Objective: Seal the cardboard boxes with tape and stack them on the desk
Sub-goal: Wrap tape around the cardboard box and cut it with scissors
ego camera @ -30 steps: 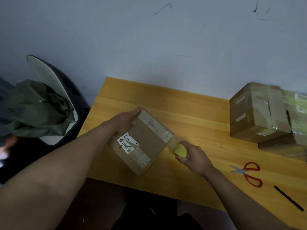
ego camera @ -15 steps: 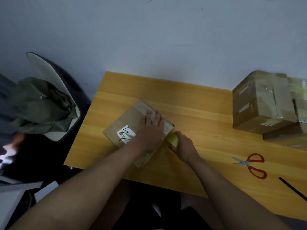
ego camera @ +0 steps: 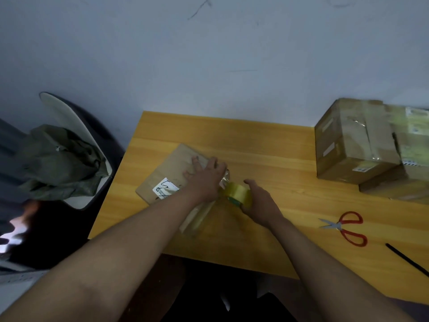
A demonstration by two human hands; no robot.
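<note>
A flat cardboard box (ego camera: 167, 173) with a white label lies on the wooden desk (ego camera: 267, 163) near its left end. My left hand (ego camera: 206, 180) presses flat on the box's top, fingers spread. A strip of clear tape runs from the box's right edge to a yellowish tape roll (ego camera: 239, 195), which my right hand (ego camera: 260, 201) grips just right of the box. Two taped cardboard boxes (ego camera: 355, 145) are stacked at the desk's far right.
Red-handled scissors (ego camera: 348, 226) and a black pen (ego camera: 406, 259) lie on the desk's right side. A chair (ego camera: 76, 126) with a green garment (ego camera: 58, 159) on it stands left of the desk. A wall rises behind the desk.
My left hand left the box's far corner and now presses on its top. The box lies flatter. My right hand has pulled the roll a little away from the box, drawing tape out.
</note>
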